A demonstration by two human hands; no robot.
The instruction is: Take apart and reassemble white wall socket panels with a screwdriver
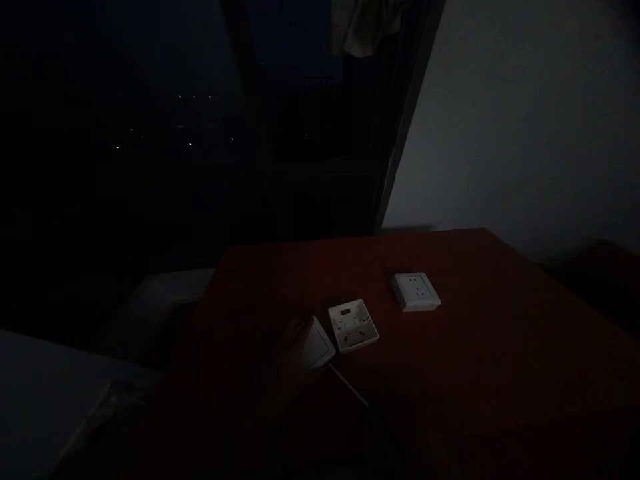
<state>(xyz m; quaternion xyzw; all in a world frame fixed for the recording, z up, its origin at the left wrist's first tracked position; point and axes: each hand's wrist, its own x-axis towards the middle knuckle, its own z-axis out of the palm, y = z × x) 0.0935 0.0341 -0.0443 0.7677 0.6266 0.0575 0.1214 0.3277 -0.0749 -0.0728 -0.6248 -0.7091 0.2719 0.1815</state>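
The scene is very dark. My left hand (286,360) is closed on a white switch plate (317,345), which it holds tilted above the table. A thin metal shaft, apparently a screwdriver (349,385), touches or nearly touches the plate's lower right corner. Its dark handle runs into my right hand (400,427), which is barely visible in shadow and seems wrapped round it. Just right of the plate lies an open white mounting box (354,327), hollow side up, with slots and holes in its base.
Farther right on the reddish-brown table (500,333) sits a white wall socket (416,292), its holes facing up. Behind the table are a dark window (310,127) and a pale wall (520,127). Cloth (363,30) hangs at the top.
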